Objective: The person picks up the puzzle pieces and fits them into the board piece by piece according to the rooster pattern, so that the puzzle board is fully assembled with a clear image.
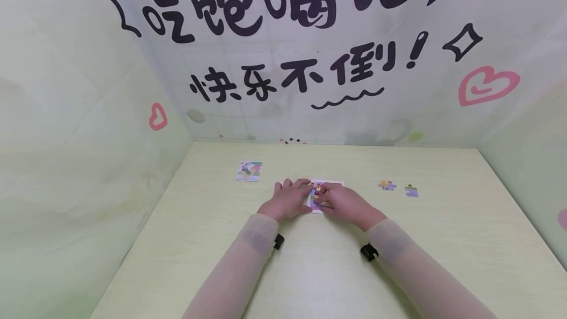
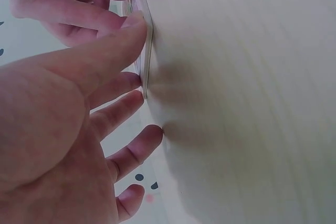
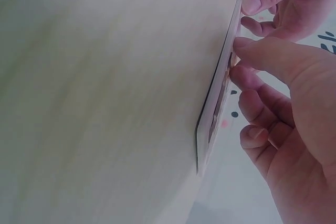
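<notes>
Head view: both hands meet at a small puzzle board (image 1: 330,182) lying flat on the pale wooden table (image 1: 310,270). The left hand (image 1: 288,200) lies with fingers fairly straight, their tips at the board's left edge; in the left wrist view the thumb (image 2: 113,43) and the fingertips touch the thin edge of the board (image 2: 148,56), holding nothing between them. The right hand (image 1: 343,202) sits on the board from the right with its fingers bent down over the coloured pieces (image 1: 316,190) already in place. In the right wrist view its thumb (image 3: 262,51) presses on the board's face and the curled fingers (image 3: 252,111) lie just beside the board (image 3: 207,129); whether a piece is pinched under them cannot be told. The two hands touch or nearly touch over the board.

Right of the right hand, well apart from it, two loose puzzle pieces lie on the table: a purple and orange one (image 1: 387,185) and, just beyond it, a purple and green one (image 1: 411,191). Left of the left hand and a little farther from the person lies a small picture card (image 1: 248,171). Light sleeves (image 1: 248,260) cover both forearms, each with a black strap at the wrist. Beyond the hands stands a wall (image 1: 310,53) with large black lettering and pink hearts.
</notes>
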{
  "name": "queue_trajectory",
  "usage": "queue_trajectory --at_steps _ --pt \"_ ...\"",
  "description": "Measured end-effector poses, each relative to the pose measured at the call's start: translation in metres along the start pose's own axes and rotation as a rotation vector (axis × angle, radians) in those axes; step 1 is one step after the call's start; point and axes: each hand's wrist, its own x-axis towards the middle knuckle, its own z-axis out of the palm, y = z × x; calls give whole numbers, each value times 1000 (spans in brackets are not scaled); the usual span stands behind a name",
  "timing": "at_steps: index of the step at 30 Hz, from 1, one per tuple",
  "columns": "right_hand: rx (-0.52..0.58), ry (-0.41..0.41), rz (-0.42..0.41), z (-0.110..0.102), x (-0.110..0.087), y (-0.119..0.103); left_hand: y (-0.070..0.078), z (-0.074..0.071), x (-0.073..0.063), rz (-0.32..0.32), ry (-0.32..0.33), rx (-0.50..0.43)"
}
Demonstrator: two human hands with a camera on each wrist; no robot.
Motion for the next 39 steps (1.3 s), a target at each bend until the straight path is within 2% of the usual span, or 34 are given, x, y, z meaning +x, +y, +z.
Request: queue_trajectory --at_steps 15,25,32,39 --pt "-1 -9 -19 -5 -5 -4 0 -1 -1 2 10 -7" --pt "42 -56 32 -6 -7 -2 2 -1 0 1 11 -3" --pt "86 -16 45 -5 -14 3 7 -2 0 -10 37 25" --pt "166 0 137 -17 -32 11 7 -1 0 -24 38 28"
